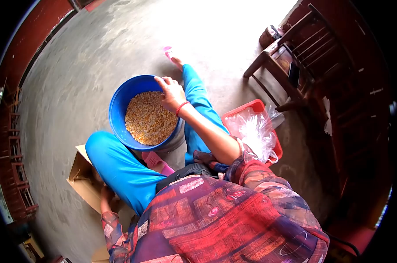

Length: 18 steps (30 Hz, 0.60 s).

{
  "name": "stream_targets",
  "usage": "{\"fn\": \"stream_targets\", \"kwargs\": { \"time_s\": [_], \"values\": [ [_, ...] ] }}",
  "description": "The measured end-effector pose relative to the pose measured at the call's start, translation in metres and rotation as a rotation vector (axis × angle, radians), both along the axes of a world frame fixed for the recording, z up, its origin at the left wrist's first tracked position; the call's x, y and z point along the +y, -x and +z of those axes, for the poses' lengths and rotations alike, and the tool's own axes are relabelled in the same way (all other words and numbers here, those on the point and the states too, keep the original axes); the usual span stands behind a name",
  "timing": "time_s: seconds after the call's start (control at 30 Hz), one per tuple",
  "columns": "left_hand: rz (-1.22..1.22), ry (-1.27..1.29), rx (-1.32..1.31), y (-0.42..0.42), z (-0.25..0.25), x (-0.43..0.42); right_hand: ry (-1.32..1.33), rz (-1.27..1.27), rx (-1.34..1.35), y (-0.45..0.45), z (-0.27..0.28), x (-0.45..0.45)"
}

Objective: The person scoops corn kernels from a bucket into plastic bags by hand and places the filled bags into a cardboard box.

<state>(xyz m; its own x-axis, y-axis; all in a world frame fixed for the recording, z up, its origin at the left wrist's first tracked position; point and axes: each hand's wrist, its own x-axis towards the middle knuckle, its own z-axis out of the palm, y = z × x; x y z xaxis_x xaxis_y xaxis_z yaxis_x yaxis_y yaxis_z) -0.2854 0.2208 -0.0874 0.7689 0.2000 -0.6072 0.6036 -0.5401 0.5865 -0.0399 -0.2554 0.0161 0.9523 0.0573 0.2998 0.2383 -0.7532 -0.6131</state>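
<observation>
A blue bucket [118, 90] with yellow and pale corn kernels [150, 118] inside stands on the floor between my legs, tilted toward me. My right hand [173, 94], with a red bracelet at the wrist, holds the far right part of its rim, fingers bent over the edge. Low on the left, beside my bent knee, my left hand [105, 195] reaches down at an open cardboard box [82, 188]. The box and my leg hide its fingers, so what it holds, if anything, does not show.
A red plastic basket [256, 105] with clear plastic bags [256, 133] sits right of my leg. Beyond it stands a dark wooden chair [268, 59] with things on its seat. Grey concrete floor [62, 96] spreads ahead and left; wooden furniture [19, 171] lines the left edge.
</observation>
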Motion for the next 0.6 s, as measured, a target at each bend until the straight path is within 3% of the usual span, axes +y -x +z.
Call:
{"fn": "stream_targets", "kwargs": {
  "time_s": [0.03, 0.1, 0.3, 0.4, 0.47, 0.5, 0.53, 0.57, 0.6],
  "values": [
    [0.357, 0.380, 0.023, 0.014, -0.026, 0.017, 0.003, -0.003, -0.014, 0.000, -0.001, 0.000],
    [0.770, 0.712, 0.071, 0.030, 0.027, -0.048, 0.001, -0.005, 0.010, 0.000, 0.001, 0.000],
    [0.637, 0.830, -0.181, 0.049, 0.042, -0.077, -0.008, -0.015, -0.013, 0.000, -0.001, 0.000],
    [0.448, 0.589, -0.243, 0.014, -0.003, -0.002, -0.014, -0.026, 0.010, 0.000, 0.003, 0.001],
    [-0.090, 0.116, -0.286, -0.055, 0.057, -0.019, -0.006, -0.024, -0.003, 0.000, 0.003, 0.001],
    [-0.101, -0.269, -0.522, -0.072, 0.099, -0.045, 0.001, -0.020, -0.005, 0.001, 0.003, 0.001],
    [-0.099, -0.199, -0.750, -0.089, 0.124, -0.056, -0.009, -0.020, -0.005, 0.001, 0.004, 0.001],
    [0.054, -0.163, -0.757, -0.100, 0.147, -0.066, 0.010, -0.027, 0.010, 0.001, 0.004, 0.002],
    [0.051, -0.239, -0.794, -0.112, 0.172, -0.076, 0.025, -0.029, 0.033, -0.001, 0.003, 0.003]
  ]
}}
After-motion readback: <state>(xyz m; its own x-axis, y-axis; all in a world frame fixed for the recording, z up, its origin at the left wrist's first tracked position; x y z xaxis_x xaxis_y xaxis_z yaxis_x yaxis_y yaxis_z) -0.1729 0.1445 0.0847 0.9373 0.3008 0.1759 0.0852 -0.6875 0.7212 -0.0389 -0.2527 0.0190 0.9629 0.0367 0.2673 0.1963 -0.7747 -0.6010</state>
